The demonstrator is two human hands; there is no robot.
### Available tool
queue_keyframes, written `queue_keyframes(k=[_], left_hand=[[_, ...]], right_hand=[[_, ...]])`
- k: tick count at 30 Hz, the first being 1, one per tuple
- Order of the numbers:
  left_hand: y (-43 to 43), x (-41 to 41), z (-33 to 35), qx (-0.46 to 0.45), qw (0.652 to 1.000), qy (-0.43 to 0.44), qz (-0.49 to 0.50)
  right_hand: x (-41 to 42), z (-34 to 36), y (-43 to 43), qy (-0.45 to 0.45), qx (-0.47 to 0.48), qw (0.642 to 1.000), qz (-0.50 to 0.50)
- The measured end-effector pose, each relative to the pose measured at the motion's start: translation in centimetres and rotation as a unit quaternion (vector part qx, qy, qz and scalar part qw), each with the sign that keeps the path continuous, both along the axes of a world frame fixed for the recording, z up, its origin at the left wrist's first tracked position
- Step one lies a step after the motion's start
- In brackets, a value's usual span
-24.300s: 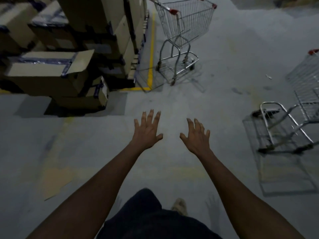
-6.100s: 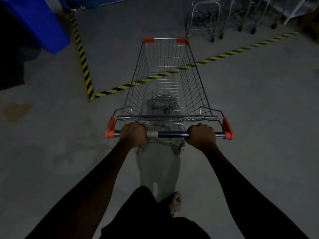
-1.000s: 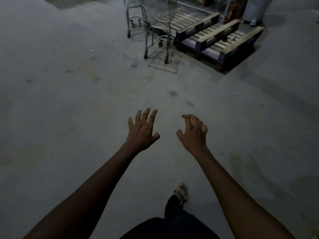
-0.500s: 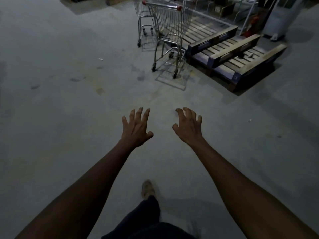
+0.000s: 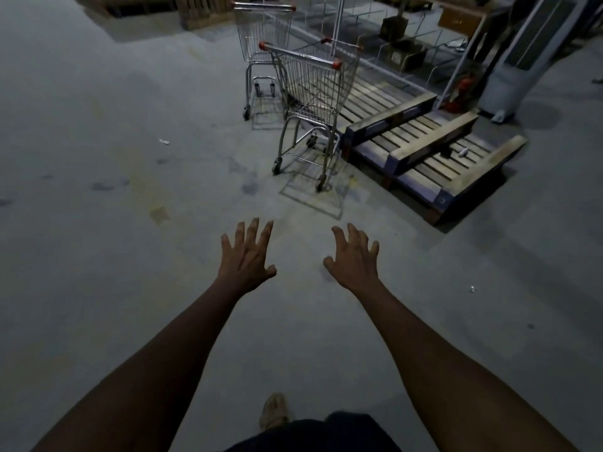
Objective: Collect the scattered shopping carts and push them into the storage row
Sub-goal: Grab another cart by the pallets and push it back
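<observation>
Setting: dim warehouse, bare concrete floor [image 5: 98, 288].
Near cart [image 5: 310, 102]: empty wire cart with red corner caps, standing on the floor just left of the wooden pallets [image 5: 424, 148].
Far cart [image 5: 261, 50]: second empty cart, behind the near cart and farther from the pallets.
Left hand [image 5: 246, 259]: stretched forward, fingers spread wide, holding nothing, well short of the near cart.
Right hand [image 5: 354, 259]: alongside, fingers apart and slightly curled, empty.
Beyond the pallets: white floor-standing unit [image 5: 522, 53].
</observation>
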State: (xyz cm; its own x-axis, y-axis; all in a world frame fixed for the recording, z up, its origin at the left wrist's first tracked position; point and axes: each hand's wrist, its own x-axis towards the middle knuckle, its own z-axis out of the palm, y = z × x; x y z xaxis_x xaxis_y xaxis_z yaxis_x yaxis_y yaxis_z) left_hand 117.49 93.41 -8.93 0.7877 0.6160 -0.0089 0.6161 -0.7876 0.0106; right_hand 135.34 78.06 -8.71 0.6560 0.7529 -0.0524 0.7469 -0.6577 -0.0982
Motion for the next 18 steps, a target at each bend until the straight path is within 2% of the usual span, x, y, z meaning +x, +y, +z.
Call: queue_keyframes(k=[7,14,18], left_hand=[[10.5,8.9,-1.0,-0.006,0.999,0.034,-0.033],[23.7,20.9,-0.6,0.013,0.999,0.029,-0.026],[30.3,27.3,0.8,-0.005,1.0,0.026,-0.005]], right_hand=[[7.7,-2.1,10.8,0.024,-0.021,0.999,0.014],[19.2,-3.3,24.5,0.023,0.001,0.999,0.034],[26.3,-2.3,31.8,0.02,-0.012,0.999,0.042]])
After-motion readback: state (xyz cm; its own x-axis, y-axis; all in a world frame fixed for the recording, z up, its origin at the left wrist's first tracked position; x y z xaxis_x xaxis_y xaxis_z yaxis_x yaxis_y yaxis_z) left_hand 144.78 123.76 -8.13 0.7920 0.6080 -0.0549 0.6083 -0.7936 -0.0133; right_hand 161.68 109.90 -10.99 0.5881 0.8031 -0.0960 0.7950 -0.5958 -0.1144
